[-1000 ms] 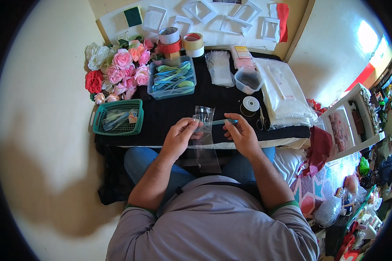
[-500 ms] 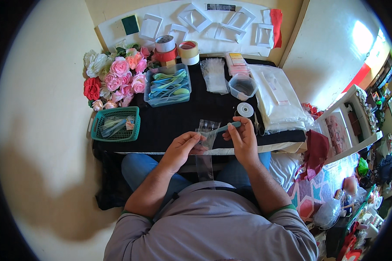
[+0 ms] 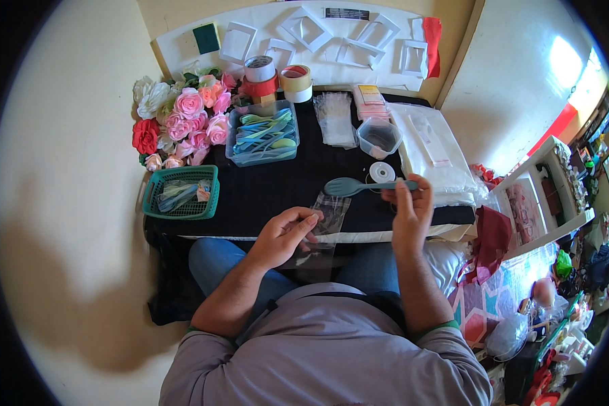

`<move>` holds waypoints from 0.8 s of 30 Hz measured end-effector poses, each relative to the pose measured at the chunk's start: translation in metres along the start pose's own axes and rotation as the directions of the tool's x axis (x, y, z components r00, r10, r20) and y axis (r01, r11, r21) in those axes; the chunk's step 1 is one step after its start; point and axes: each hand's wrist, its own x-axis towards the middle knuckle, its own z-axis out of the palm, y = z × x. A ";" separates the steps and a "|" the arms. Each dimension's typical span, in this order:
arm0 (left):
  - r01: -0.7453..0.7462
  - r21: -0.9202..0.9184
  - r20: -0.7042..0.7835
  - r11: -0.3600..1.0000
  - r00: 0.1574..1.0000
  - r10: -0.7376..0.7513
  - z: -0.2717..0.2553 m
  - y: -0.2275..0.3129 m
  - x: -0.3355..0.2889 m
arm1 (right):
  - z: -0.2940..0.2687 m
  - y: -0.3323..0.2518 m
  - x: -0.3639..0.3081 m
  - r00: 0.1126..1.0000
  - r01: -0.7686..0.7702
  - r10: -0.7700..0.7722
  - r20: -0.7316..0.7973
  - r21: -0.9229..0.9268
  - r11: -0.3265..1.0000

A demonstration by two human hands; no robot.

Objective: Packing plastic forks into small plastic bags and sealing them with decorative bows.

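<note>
My left hand [image 3: 288, 233] pinches a clear plastic sleeve [image 3: 326, 223], which hangs down over my lap past the table's front edge. In my right hand [image 3: 411, 206] is the handle of a blue-grey plastic spoon [image 3: 342, 187]. The spoon lies level, its bowl pointing left just above the sleeve's upper end. Pale lines on the bowl may be the tines of a fork nested with it; I cannot tell. Behind the spoon, a white spool [image 3: 381, 172] rests on the black cloth. A clear tub [image 3: 234, 153] holds several similar blue and green utensils.
At the left stand a green basket [image 3: 213, 196] with wrapped utensils and a bunch of artificial flowers [image 3: 189, 105]. Tape rolls [image 3: 296, 80], small clear bags [image 3: 334, 118], a small clear container [image 3: 379, 138] and a stack of large plastic bags [image 3: 413, 152] sit farther back and right.
My right hand has moved right and slightly away from me with the spoon. The spoon's bowl now shows apart from the sleeve. My left hand has barely shifted.
</note>
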 end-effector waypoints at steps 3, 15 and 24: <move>0.008 0.148 -0.016 0.989 1.000 -0.006 -0.011 -0.001 0.000 | -0.005 -0.018 0.004 0.995 0.089 -0.089 -0.050 -0.013 0.996; -0.060 0.436 -0.092 0.898 0.990 0.111 -0.012 0.018 0.000 | 0.002 -0.027 -0.026 0.949 0.281 -0.259 0.181 -0.113 0.953; -0.122 0.429 -0.043 0.895 0.987 0.155 -0.012 0.017 0.002 | 0.003 -0.026 -0.029 0.943 0.253 -0.218 0.252 -0.117 0.960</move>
